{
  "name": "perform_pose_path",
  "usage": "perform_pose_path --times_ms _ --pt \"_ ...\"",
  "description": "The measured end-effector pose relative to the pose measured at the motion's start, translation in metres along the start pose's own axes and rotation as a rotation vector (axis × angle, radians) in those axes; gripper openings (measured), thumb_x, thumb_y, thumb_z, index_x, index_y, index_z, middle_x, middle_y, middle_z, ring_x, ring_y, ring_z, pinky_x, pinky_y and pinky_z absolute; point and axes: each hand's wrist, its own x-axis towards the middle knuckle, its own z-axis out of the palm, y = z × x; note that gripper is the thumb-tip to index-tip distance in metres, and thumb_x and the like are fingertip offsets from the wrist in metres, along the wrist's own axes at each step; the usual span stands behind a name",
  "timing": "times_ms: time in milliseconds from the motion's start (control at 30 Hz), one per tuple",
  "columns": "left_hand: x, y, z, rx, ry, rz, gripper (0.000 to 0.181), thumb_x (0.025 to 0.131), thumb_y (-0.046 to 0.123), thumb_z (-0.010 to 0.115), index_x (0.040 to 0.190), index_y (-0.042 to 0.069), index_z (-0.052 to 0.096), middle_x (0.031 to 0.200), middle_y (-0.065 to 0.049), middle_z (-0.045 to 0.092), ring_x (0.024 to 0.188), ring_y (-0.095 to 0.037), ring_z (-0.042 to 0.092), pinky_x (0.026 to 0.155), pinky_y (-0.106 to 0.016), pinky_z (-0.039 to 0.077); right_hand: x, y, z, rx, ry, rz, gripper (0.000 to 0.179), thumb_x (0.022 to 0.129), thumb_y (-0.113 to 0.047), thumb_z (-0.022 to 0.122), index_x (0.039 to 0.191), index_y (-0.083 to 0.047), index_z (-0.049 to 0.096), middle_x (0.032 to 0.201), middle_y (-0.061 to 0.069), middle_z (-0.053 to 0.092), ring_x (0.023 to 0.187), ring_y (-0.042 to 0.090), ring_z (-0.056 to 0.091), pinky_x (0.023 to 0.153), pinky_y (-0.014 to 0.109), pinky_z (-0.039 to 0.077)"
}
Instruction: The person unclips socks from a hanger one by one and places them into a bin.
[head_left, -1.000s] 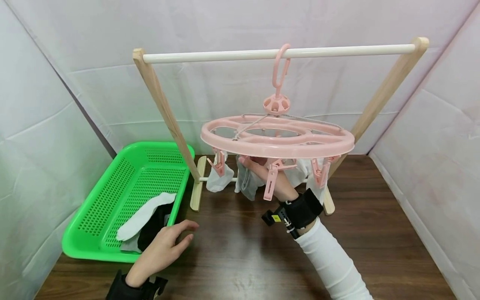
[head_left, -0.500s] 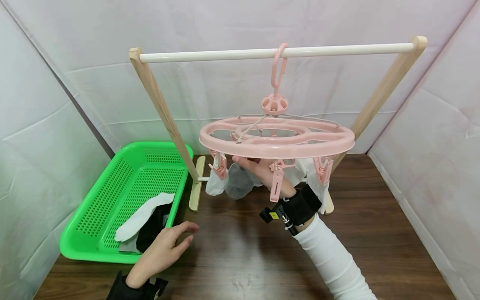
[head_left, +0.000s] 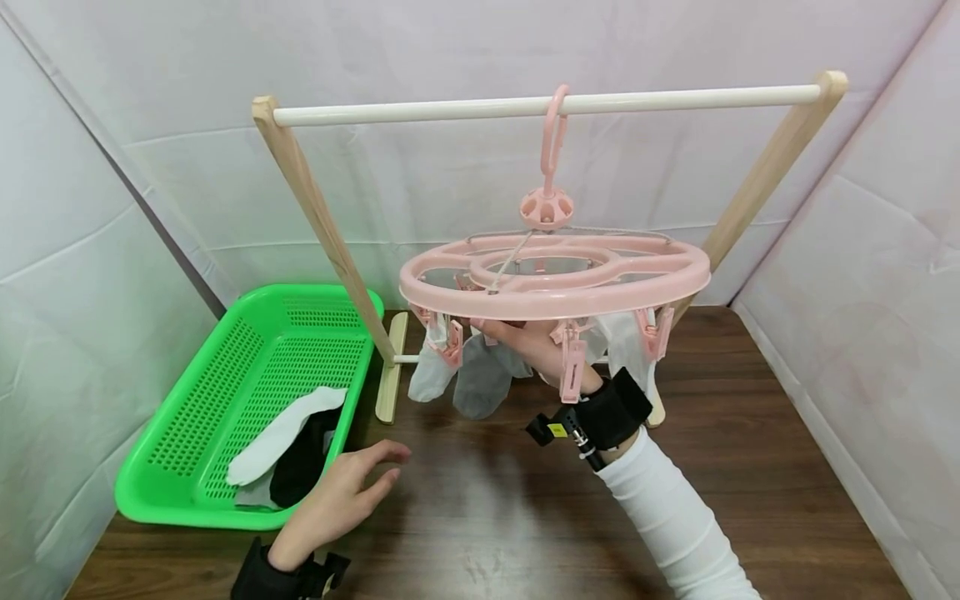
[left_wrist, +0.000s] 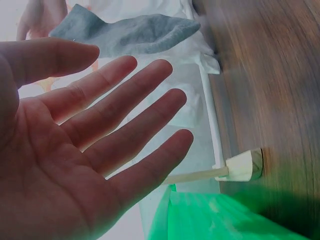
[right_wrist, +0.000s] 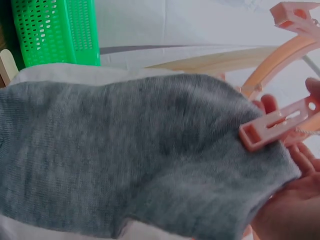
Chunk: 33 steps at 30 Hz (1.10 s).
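Under the pink ring hanger [head_left: 555,300] my right hand [head_left: 536,346] reaches in from the right, partly hidden by the rim. In the right wrist view its fingers pinch the handle end of a pink clothes peg [right_wrist: 275,125]. The peg's other end bites the edge of a grey sock [right_wrist: 150,150], which hangs down below the ring [head_left: 480,379]. White socks [head_left: 431,371] hang beside and behind it. My left hand [head_left: 341,496] hovers by the basket's right front corner, holding nothing. Its palm and spread fingers show in the left wrist view.
A green basket [head_left: 161,417] at left holds a white sock [head_left: 285,433], a black sock [head_left: 303,458] and something grey. The ring hangs by its hook from the white rail [head_left: 412,110] of a wooden-legged stand. More pink pegs [head_left: 656,333] dangle from its rim.
The ring has turned a little, its near pegs shifting right. The grey sock has swung from a bunched fold to hang straight down. My left hand has moved slightly right.
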Motion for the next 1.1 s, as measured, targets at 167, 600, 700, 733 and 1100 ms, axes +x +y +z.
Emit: perform_pose_path --times_ms 167,600,700,733,1100 --pt "0.009 0.002 0.005 -0.014 -0.019 0.012 0.022 0.097 0.005 0.057 0.118 0.007 0.062 0.114 -0.008 0.065 0.102 -0.024 0.063 0.084 -0.038 0.05 0.001 -0.001 -0.004 -0.01 0.074 0.023 0.041 0.087 -0.028 0.075 0.115 0.0 0.062 0.094 0.005 0.065 0.09 0.018 0.059 0.086 0.039 0.049" --pt "0.04 0.015 0.023 -0.081 0.028 0.109 0.027 0.095 0.0 0.057 0.122 0.001 0.06 0.117 -0.012 0.064 0.108 -0.028 0.061 0.089 -0.042 0.049 -0.008 -0.003 -0.008 0.218 -0.02 0.101 0.03 0.088 -0.021 0.073 0.114 -0.009 0.063 0.109 0.012 0.062 0.098 0.021 0.058 0.081 0.039 0.049" --pt "0.048 0.019 0.024 -0.093 0.048 0.123 0.033 0.094 -0.001 0.058 0.127 0.0 0.057 0.122 -0.015 0.061 0.111 -0.03 0.059 0.089 -0.042 0.049 -0.009 -0.003 -0.01 0.229 -0.05 0.083 0.023 0.089 -0.019 0.072 0.109 -0.009 0.065 0.106 0.011 0.063 0.094 0.021 0.057 0.079 0.038 0.048" --pt "0.051 0.02 0.024 -0.096 0.056 0.127 0.035 0.094 -0.001 0.059 0.129 0.0 0.056 0.124 -0.016 0.06 0.113 -0.031 0.058 0.09 -0.041 0.049 -0.009 -0.003 -0.011 0.234 -0.059 0.077 0.022 0.089 -0.019 0.072 0.108 -0.009 0.066 0.105 0.01 0.063 0.093 0.021 0.058 0.079 0.038 0.048" --pt "0.086 0.036 0.027 -0.196 0.149 0.132 0.05 0.091 0.003 0.066 0.137 -0.004 0.049 0.133 -0.02 0.054 0.118 -0.031 0.056 0.094 -0.039 0.047 -0.011 -0.003 -0.02 0.255 -0.198 0.074 0.027 0.091 -0.025 0.07 0.114 -0.011 0.066 0.107 0.008 0.064 0.09 0.019 0.056 0.078 0.035 0.048"
